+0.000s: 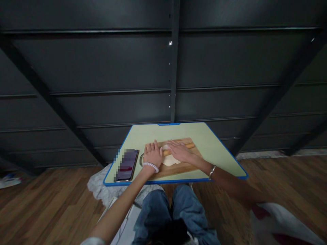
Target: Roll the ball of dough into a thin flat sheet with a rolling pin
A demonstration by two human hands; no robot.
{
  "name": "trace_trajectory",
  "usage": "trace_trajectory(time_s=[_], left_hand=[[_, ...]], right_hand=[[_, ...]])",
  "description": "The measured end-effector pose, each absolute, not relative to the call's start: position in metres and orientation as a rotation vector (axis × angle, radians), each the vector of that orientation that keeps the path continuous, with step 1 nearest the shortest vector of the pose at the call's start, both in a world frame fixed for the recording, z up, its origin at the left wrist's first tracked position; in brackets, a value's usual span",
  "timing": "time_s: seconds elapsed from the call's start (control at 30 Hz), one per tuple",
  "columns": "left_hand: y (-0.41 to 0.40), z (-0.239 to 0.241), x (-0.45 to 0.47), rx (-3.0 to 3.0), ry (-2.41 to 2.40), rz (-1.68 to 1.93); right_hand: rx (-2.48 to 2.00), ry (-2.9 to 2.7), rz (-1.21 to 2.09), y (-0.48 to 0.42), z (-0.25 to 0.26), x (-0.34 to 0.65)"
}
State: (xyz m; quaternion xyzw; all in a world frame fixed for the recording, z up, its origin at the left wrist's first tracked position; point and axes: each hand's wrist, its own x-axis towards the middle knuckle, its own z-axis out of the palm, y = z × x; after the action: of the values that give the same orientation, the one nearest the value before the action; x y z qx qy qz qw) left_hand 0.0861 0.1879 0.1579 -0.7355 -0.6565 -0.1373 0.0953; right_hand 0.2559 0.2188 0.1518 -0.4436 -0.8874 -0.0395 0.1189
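Observation:
Flattened white dough (170, 161) lies on a wooden cutting board (187, 166), with a wooden rolling pin (189, 145) across it. My left hand (153, 155) rests palm down over the pin's left end, fingers stretched out and a little apart. Toward the pin's right part lies my right hand (181, 151), also palm down, its fingers extended flat over the pin and the dough's far edge. Both hands are open, pressing on top rather than wrapped round the pin. The pin's left end is hidden under my left hand.
The board sits on a small pale-green table (217, 160) with a blue edge. A phone (128, 165) lies at its left. Beyond stands a dark metal panel wall (122, 64). Crumpled pale plastic (98, 185) is on the left, above the wooden floor (63, 204).

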Motion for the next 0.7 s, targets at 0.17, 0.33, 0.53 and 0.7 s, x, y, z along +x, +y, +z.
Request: trace_trajectory(time_s=[0.17, 0.33, 0.53, 0.7], left_hand=[[0.203, 0.146, 0.078, -2.217, -1.978, -0.305], [0.214, 0.140, 0.076, -2.249, -1.929, -0.295], [0.248, 0.143, 0.072, -2.300, -2.005, -0.317], [0.278, 0.142, 0.063, -2.317, -2.207, -0.307]], right_hand=[[-1.109, -2.662, -0.144, 0.229, 0.152, 0.241], [-1.033, -2.665, -0.166, 0.241, 0.147, 0.240], [-1.122, -2.680, -0.035, 0.281, 0.147, 0.230], [-1.361, -2.627, 0.279, 0.313, 0.150, 0.217]])
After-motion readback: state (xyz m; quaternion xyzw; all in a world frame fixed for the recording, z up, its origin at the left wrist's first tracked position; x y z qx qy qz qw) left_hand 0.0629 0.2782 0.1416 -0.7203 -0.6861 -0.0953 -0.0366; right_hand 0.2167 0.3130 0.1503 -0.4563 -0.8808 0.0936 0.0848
